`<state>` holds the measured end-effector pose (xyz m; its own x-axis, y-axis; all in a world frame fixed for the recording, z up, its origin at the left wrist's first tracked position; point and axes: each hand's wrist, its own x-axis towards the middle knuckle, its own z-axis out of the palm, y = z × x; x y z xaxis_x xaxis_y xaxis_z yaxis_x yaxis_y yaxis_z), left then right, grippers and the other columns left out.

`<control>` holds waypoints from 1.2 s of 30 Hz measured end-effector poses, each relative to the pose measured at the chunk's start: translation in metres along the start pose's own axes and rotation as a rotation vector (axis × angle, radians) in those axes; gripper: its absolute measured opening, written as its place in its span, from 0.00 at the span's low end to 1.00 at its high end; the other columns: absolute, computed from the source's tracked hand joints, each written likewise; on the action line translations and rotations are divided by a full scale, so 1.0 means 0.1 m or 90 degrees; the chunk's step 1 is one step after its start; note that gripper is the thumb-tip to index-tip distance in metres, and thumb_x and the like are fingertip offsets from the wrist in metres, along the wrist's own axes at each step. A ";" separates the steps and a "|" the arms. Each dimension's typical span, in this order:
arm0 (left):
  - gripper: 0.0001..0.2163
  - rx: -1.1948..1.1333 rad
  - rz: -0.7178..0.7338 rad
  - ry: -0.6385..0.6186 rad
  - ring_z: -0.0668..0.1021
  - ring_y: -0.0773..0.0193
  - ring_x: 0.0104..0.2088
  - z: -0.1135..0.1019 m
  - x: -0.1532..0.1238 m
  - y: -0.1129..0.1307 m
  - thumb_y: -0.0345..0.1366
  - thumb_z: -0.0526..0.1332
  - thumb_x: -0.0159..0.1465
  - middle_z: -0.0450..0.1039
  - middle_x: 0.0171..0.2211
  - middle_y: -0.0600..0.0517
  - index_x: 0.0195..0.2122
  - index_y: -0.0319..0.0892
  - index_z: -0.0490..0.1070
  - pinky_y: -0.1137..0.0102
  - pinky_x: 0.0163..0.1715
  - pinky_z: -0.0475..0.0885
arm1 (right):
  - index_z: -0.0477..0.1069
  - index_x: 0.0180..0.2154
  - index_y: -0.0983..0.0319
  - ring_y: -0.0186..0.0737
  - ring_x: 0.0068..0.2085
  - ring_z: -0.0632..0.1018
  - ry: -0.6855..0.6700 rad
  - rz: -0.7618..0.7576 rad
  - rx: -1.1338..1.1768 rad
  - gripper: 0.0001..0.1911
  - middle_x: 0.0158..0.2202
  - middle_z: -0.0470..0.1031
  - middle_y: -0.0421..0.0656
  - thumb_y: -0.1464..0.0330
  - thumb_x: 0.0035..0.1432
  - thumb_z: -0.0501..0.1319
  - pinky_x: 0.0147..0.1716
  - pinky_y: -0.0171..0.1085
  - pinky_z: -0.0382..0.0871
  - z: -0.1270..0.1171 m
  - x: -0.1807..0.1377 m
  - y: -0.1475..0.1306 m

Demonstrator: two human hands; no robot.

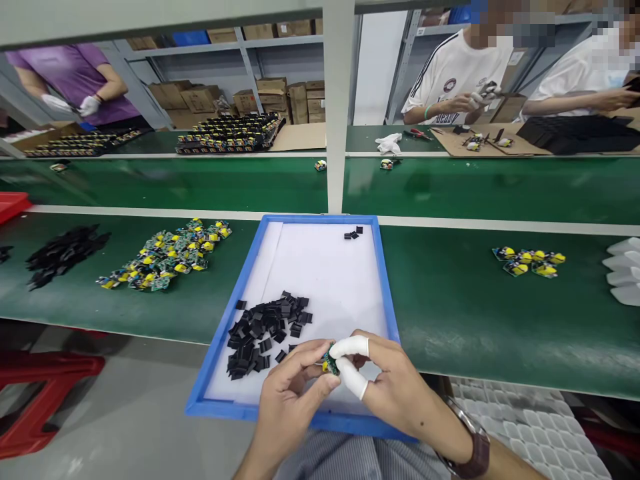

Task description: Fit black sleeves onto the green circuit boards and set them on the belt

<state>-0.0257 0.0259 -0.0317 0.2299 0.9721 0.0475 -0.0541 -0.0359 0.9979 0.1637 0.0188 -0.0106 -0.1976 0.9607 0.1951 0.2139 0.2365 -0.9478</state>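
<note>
Between my two hands, over the near part of a blue-rimmed white tray (391,300), is a small green circuit board (332,364) with a yellow component. My left hand (299,383) is closed on the board from the left, thumb and fingers pinching it. White finger cots cover the thumb and forefinger of my right hand (387,373), which pinches the board's right side. Fingers cover much of the board, and anything else in the right pinch is hidden. A heap of small black rectangular pieces (267,327) lies in the tray, left of my hands.
Circuit boards (173,253) are piled on the green bench to the left, beside black strips (65,253). Several more boards (533,261) lie right, near white trays (625,270). A pale post (336,107) rises behind the tray. Co-workers sit across the green belt (225,183).
</note>
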 end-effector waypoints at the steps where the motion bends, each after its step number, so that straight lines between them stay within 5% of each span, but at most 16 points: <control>1: 0.16 -0.005 -0.002 -0.004 0.83 0.56 0.48 0.00 0.01 0.01 0.29 0.71 0.60 0.81 0.50 0.48 0.48 0.53 0.82 0.68 0.45 0.82 | 0.76 0.41 0.57 0.36 0.33 0.73 -0.005 -0.001 -0.005 0.13 0.33 0.73 0.38 0.79 0.61 0.60 0.34 0.35 0.66 -0.01 -0.01 -0.01; 8: 0.14 0.074 -0.003 0.015 0.84 0.56 0.46 0.00 0.00 0.02 0.31 0.72 0.59 0.83 0.48 0.46 0.46 0.51 0.84 0.70 0.42 0.82 | 0.72 0.37 0.60 0.37 0.29 0.67 -0.072 -0.010 -0.106 0.12 0.31 0.68 0.39 0.81 0.60 0.55 0.30 0.37 0.60 -0.10 -0.07 -0.01; 13: 0.12 0.131 0.013 0.025 0.85 0.57 0.43 0.02 0.01 0.02 0.32 0.71 0.61 0.84 0.46 0.46 0.46 0.50 0.84 0.71 0.40 0.82 | 0.72 0.43 0.61 0.41 0.38 0.72 -0.116 -0.035 -0.069 0.22 0.40 0.71 0.44 0.86 0.54 0.52 0.37 0.38 0.66 -0.12 -0.10 0.00; 20: 0.20 0.135 0.068 -0.032 0.82 0.50 0.53 0.02 -0.01 0.02 0.29 0.69 0.62 0.78 0.57 0.44 0.54 0.53 0.79 0.64 0.46 0.83 | 0.75 0.43 0.57 0.37 0.32 0.74 -0.013 0.103 -0.004 0.11 0.33 0.75 0.38 0.77 0.63 0.60 0.31 0.34 0.66 -0.07 -0.11 0.03; 26: 0.24 0.232 0.150 -0.080 0.82 0.55 0.50 -0.01 -0.05 -0.06 0.24 0.65 0.65 0.79 0.53 0.46 0.60 0.55 0.74 0.65 0.44 0.83 | 0.77 0.42 0.58 0.36 0.30 0.72 -0.024 0.066 -0.023 0.12 0.31 0.74 0.37 0.78 0.63 0.59 0.31 0.35 0.66 -0.06 -0.11 0.02; 32: 0.26 0.328 0.177 0.026 0.80 0.53 0.52 0.08 -0.11 -0.07 0.24 0.64 0.65 0.75 0.54 0.46 0.63 0.53 0.70 0.65 0.45 0.82 | 0.74 0.53 0.57 0.39 0.38 0.77 -0.015 0.060 0.053 0.14 0.40 0.77 0.42 0.72 0.67 0.62 0.39 0.37 0.73 -0.03 -0.14 0.09; 36: 0.28 0.364 0.243 0.050 0.81 0.55 0.46 0.13 -0.13 -0.07 0.21 0.63 0.63 0.75 0.51 0.45 0.63 0.52 0.70 0.65 0.40 0.81 | 0.75 0.50 0.57 0.40 0.39 0.77 0.020 0.011 0.044 0.12 0.40 0.75 0.43 0.73 0.64 0.64 0.42 0.39 0.73 0.00 -0.16 0.10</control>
<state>-0.0159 0.0107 -0.0389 0.2242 0.8802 0.4183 0.4092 -0.4746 0.7793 0.1693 0.0056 -0.0230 -0.1642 0.9690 0.1847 0.1504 0.2096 -0.9661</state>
